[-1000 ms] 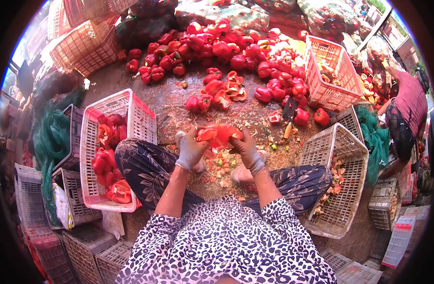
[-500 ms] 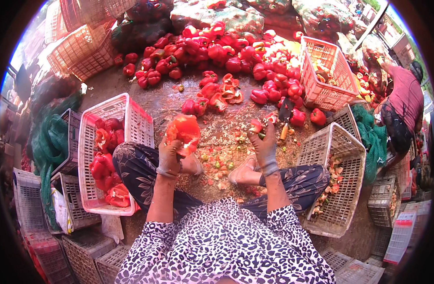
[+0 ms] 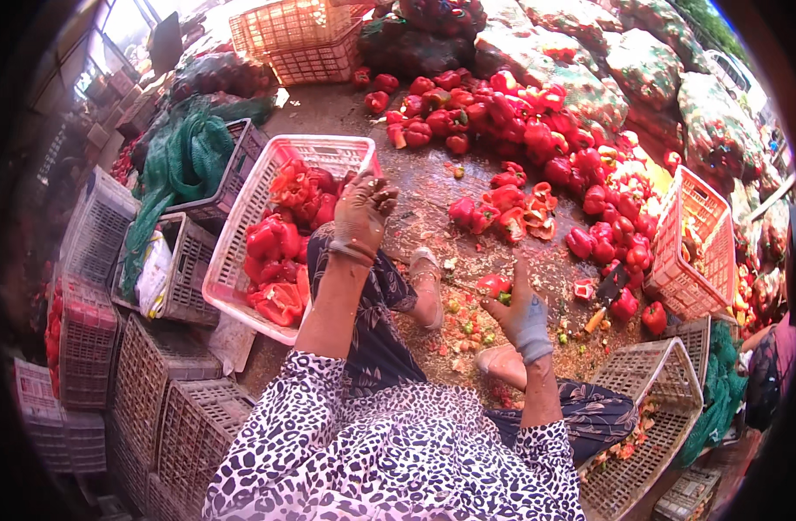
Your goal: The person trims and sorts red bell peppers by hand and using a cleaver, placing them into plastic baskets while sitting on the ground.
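My left hand (image 3: 363, 213), in a soiled work glove, is raised at the right rim of a white-and-pink plastic crate (image 3: 233, 252). Its fingers are loosely bent and apart, with no pepper seen in them. Inside the crate lie hollowed red bell peppers (image 3: 274, 247). My right hand (image 3: 524, 319), in a grey-cuffed glove, is over the littered floor between my feet. Between its thumb and fingers is a red pepper piece (image 3: 493, 285) with a bit of green. Ahead lie several cut-open peppers (image 3: 526, 213).
A large heap of whole red peppers (image 3: 519, 113) lies ahead, before filled net sacks (image 3: 545, 74). A knife with a dark blade (image 3: 613, 285) rests near it. At right are an orange crate (image 3: 697, 252) and a tilted crate of scraps (image 3: 654, 391). Stacked crates (image 3: 189, 417) stand left.
My left hand has moved to the crate, and the hollow red pepper has left it. The right hand has lowered slightly, keeping its piece. The view has swung left.
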### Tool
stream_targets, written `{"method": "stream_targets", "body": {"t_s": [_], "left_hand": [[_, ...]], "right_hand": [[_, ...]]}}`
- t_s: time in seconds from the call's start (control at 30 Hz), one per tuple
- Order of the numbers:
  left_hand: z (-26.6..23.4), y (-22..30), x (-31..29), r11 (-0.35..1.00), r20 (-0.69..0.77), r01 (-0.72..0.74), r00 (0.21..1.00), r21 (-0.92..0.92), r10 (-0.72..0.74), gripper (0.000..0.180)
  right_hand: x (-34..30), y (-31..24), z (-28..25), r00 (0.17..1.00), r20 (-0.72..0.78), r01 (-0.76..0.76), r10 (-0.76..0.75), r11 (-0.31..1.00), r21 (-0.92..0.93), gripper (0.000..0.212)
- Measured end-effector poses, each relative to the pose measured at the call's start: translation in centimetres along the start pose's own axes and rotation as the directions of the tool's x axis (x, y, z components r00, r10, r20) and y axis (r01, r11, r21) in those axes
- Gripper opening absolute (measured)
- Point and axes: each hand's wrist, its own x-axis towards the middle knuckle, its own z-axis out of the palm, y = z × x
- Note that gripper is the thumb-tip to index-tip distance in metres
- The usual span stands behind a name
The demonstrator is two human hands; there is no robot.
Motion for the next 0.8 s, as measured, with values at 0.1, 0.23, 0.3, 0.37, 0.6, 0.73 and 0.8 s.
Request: {"method": "stream_targets", "body": {"t_s": [0.1,0.23,0.3,0.37,0.6,0.73,0.8], "left_hand": [[3.0,-4.4,-2.3,0.975,-0.213,-0.166,0.957,0.147,0.195,0.042],[2.0,-9.7,-6.8,0.711,0.335,-0.088,0.918,0.697,-0.215,0.047],[3.7,-10.1,-9.4,0.569,0.422,-0.080,0.755,0.819,-0.501,0.042],[3.8,-11.2,-9.9,0.488,0.486,-0.209,0.676,0.847,-0.554,0.041],[3.9,-13.0,-9.8,0.449,0.432,-0.199,0.745,0.871,-0.508,0.027],[2.4,-13.8,-10.9,0.498,0.435,-0.172,0.762,0.850,-0.480,0.022],[1.4,-13.9,-11.5,0.619,0.296,0.214,0.731,0.756,-0.615,0.019]], "right_hand": [[0.3,-2.0,0.4,0.998,0.015,0.054,-0.055,0.998,0.042,0.102],[0.8,-2.5,0.4,0.996,0.049,0.078,-0.079,0.996,0.033,0.104],[0.7,-1.6,0.2,0.991,0.092,0.095,-0.093,0.995,-0.022,0.105],[0.6,0.0,0.7,0.982,0.108,0.145,-0.158,0.982,0.117,0.105],[-0.3,-0.1,0.6,0.995,0.092,0.022,-0.021,1.000,-0.007,0.100],[-1.5,0.3,1.6,0.992,0.113,-0.043,0.050,0.997,-0.069,0.098],[-2.6,-0.2,1.2,0.991,0.136,-0.009,0.018,0.997,-0.073,0.096]]}}
